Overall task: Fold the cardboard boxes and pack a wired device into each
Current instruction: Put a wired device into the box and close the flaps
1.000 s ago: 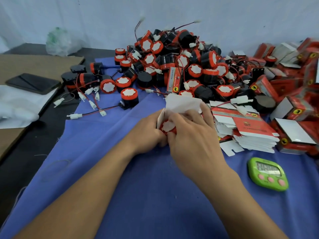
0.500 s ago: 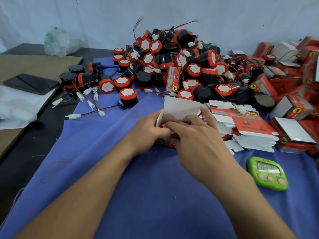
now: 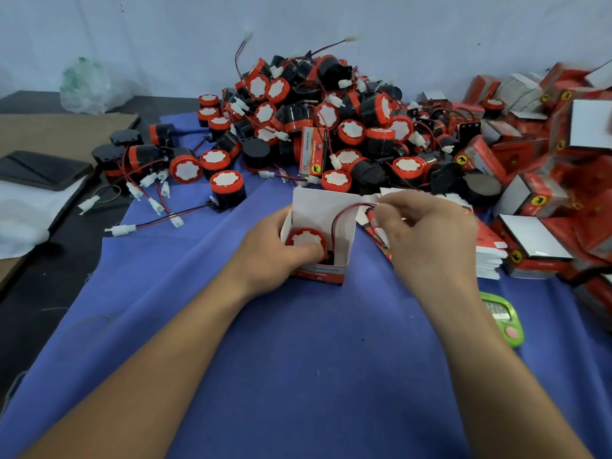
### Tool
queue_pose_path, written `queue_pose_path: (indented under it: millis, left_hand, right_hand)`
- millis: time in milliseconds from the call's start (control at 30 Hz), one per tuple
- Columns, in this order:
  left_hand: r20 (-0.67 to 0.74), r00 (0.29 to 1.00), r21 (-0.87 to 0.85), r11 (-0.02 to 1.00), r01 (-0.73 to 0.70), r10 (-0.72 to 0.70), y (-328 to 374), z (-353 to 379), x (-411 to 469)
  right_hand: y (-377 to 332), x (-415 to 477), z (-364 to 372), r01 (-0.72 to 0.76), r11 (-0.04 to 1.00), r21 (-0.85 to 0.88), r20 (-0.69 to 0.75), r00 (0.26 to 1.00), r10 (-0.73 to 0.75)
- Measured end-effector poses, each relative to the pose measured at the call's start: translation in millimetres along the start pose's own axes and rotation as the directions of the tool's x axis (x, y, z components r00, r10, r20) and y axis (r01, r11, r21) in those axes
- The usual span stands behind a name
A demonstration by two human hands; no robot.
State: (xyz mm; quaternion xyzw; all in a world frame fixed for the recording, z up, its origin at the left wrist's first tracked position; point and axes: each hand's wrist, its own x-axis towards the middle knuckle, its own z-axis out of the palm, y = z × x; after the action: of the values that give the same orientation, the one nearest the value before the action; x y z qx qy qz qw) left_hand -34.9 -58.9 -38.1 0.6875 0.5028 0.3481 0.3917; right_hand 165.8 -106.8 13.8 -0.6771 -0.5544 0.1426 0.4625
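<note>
The device (image 3: 306, 241) sits in the box (image 3: 326, 207) — left hand (image 3: 275, 256) grips the box, right hand (image 3: 427, 233) pinches the wire (image 3: 346, 208). Lid not shut — a big pile (image 3: 331, 127) past the hands waits.

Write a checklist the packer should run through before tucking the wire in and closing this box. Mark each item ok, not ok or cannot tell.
1. Device seated in the box: ok, its red-and-white face shows inside.
2. Box steadied: ok, the left hand grips it, thumb on the device.
3. Wire fully inside: not ok, it loops up and out over the right wall.
4. Wire under control: ok, the right hand pinches it.
5. Where the wire's end lies: cannot tell, hidden by the right hand.
6. Back flap free to fold: ok, it stands upright with nothing on it.
</note>
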Motion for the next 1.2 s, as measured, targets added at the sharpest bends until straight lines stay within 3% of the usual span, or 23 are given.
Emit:
queue_pose_path:
  millis: [67,133,200,267,367,433,567,733,800,933,1100,1200]
  left_hand:
    - [-0.011,1.0,0.002,1.0,0.018,-0.018,-1,1,1]
    - [-0.04,0.999,-0.001,0.999,0.033,-0.033,-1,2,1]
    - [-0.082,0.996,-0.011,0.999,0.044,-0.044,-1,5,0]
    - [-0.118,0.992,-0.029,0.999,0.042,-0.045,0,8,-1]
    - [-0.155,0.988,-0.026,0.999,0.02,-0.024,1,12,-3]
    - [-0.16,0.987,-0.034,0.999,0.026,-0.031,1,12,-3]
    - [-0.136,0.99,-0.042,0.998,0.043,-0.049,4,13,-4]
    - [-0.204,0.975,-0.062,0.995,0.078,-0.089,11,21,-5]
    - [-0.215,0.966,-0.105,0.987,0.123,-0.144,12,23,-2]
    - [-0.214,0.956,-0.152,0.973,0.173,-0.203,10,26,3]
    - [-0.137,0.979,-0.194,0.973,0.126,-0.154,8,22,1]
    - [-0.126,0.982,-0.173,0.978,0.116,-0.139,7,21,0]
  right_hand:
    - [-6,-5,0,0.025,0.997,0.076,0.026,0.999,-0.027]
    - [-12,-11,-1,0.14,0.978,0.152,0.023,0.989,-0.145]
    - [-16,-19,1,0.327,0.941,0.091,0.033,0.943,-0.331]
    - [-19,-23,7,0.46,0.885,-0.077,0.164,0.881,-0.444]
    - [-28,-25,12,0.515,0.76,-0.397,0.439,0.834,-0.335]
    - [-37,-28,11,0.516,0.699,-0.494,0.496,0.828,-0.261]
    - [-49,-35,10,0.451,0.694,-0.561,0.471,0.864,-0.181]
    - [-44,-36,14,0.493,0.689,-0.531,0.52,0.832,-0.194]
    - [-34,-31,15,0.479,0.762,-0.436,0.475,0.841,-0.257]
    - [-21,-25,19,0.323,0.933,-0.158,0.19,0.937,-0.292]
    - [-8,-22,35,0.351,0.9,-0.258,-0.024,0.929,-0.369]
    - [-5,-16,37,0.38,0.853,-0.358,0.011,0.915,-0.403]
